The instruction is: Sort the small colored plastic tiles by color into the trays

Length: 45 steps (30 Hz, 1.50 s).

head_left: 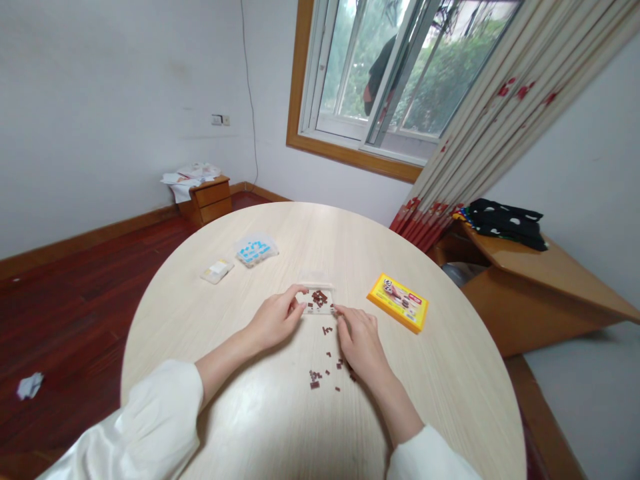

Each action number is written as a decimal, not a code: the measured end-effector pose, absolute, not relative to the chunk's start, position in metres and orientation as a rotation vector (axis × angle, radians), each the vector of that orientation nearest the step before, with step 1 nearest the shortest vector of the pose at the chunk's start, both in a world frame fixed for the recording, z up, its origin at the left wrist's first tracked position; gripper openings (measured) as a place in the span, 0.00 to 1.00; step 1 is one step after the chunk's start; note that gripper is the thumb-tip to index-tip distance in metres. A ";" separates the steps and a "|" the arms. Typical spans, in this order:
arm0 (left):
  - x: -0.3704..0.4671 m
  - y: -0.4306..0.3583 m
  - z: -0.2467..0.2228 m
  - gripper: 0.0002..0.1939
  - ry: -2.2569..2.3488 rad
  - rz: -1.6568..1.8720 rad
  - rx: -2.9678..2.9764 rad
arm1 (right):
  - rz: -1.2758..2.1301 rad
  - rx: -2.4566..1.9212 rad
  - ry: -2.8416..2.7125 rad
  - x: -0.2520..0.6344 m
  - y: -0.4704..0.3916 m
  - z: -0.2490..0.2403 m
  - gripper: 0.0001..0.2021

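A small clear plastic box [318, 311] with its lid [317, 275] hinged back lies near the middle of the round table. Inside it is a heap of small brown building bricks [319, 298]. My left hand [274, 317] grips the box's left side between thumb and fingers. At the right side, my right hand [362, 335] holds the edge with its fingertips; its thumb is partly hidden. More loose brown bricks [315, 385] are scattered on the tabletop between my forearms, some close to my right wrist.
A yellow box [399, 303] lies to the right on the table [260, 433]. Toward the back left are a clear container with blue-marked contents [255, 249] and a small flat clear case [217, 271]. Behind the window, a person [383, 73] is partly visible.
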<state>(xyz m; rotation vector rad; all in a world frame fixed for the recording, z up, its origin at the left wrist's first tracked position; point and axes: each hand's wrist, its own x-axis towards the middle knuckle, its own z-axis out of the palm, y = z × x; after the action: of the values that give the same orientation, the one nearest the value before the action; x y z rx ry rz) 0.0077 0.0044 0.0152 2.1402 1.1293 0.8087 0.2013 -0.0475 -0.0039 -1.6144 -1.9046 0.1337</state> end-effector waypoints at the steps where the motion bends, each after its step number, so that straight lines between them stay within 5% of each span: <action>1: 0.008 0.004 0.015 0.14 1.129 0.797 2.157 | 0.122 -1.620 -1.906 0.202 -0.047 -0.006 0.14; 17: 0.009 0.001 0.013 0.09 1.038 0.605 2.329 | 0.428 -1.510 -2.092 0.200 -0.049 -0.001 0.10; 31: 0.015 -0.008 0.012 0.11 0.666 0.583 2.532 | 0.062 -1.313 -1.694 0.198 -0.050 0.013 0.09; 45: 0.029 -0.006 -0.013 0.11 0.729 0.519 2.765 | 0.057 -1.324 -1.616 0.197 -0.037 -0.003 0.08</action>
<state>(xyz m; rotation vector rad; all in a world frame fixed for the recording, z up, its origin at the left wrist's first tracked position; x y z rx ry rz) 0.0289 -0.0058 -0.0126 2.7648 0.7289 0.5187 0.1972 -0.0370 -0.0029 -1.3239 -1.6156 0.0567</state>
